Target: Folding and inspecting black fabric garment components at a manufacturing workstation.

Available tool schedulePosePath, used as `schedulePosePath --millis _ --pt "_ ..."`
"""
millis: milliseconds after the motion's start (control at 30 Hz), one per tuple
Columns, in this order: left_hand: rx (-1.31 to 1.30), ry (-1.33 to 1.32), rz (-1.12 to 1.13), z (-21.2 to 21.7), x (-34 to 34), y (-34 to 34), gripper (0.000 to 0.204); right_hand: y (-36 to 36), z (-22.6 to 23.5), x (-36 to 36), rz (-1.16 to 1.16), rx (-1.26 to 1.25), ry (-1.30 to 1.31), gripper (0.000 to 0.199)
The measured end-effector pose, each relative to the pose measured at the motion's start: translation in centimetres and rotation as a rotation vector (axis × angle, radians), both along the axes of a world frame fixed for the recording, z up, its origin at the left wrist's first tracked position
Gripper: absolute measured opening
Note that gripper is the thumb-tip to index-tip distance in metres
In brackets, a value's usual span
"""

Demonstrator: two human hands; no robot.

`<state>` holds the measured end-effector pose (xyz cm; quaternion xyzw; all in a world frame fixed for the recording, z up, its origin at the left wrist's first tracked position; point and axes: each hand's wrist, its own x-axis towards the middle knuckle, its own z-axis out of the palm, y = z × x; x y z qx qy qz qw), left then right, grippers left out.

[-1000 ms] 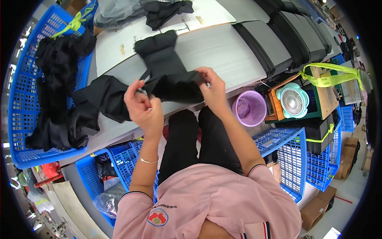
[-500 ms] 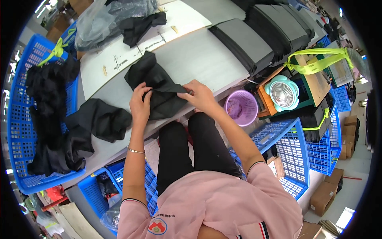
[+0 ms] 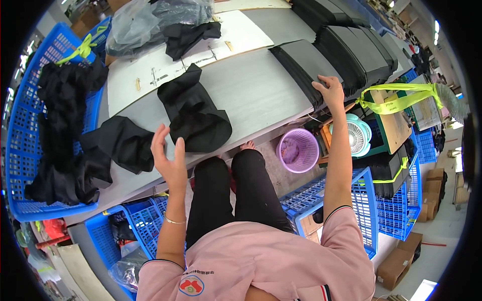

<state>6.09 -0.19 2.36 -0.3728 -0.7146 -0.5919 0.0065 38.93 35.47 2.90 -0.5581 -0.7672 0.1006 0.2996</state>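
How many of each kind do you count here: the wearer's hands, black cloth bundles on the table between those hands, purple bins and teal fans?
Hands: 2 (left hand, right hand)
Black cloth bundle: 1
Purple bin: 1
Teal fan: 1
Total: 5

1. Open lane: bare grey stretch of table (image 3: 251, 95), which ran between the crumpled black cloth (image 3: 198, 133) and the nearest stack of black pieces (image 3: 314, 65).
2. Stack, as above: barred the lane's right end; the right grip (image 3: 331, 94) stood at its near edge, contact uncertain.
3. Narrow gap: lay between the crumpled cloth and the left-hand black fabric (image 3: 128, 145); fingers of the left grip (image 3: 169, 163) occupied its near end.
4. Blue basket (image 3: 21, 120), fabric-heaped: closed off the far left.
5. Beyond the lane: white board (image 3: 241, 32), partly blocked by a dark scrap (image 3: 191, 39) and plastic bag (image 3: 155, 27).
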Motion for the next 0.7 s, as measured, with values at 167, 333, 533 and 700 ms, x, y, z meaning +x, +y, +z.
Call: schedulePosePath --millis 167,333,533,700 --pt "0.082 -0.093 -0.189 0.6 4.6 -2.3 0.032 0.6 0.3 1.4 0.078 -0.014 0.166 0.03" --pt "0.043 -0.64 -0.538 -1.3 7.5 -3.2 0.035 -5.9 1.2 -2.3 0.118 0.702 -0.305 0.011" --pt "-0.081 -1.264 -0.89 -5.6 11.2 -2.5 0.07 -27.1 0.1 -7.2 0.263 0.318 -0.495 0.01" --pt "-0.19 -1.627 -1.133 -8.6 13.8 -2.0 0.083 -35.4 0.8 -7.6 0.394 -0.062 -0.036 0.019"
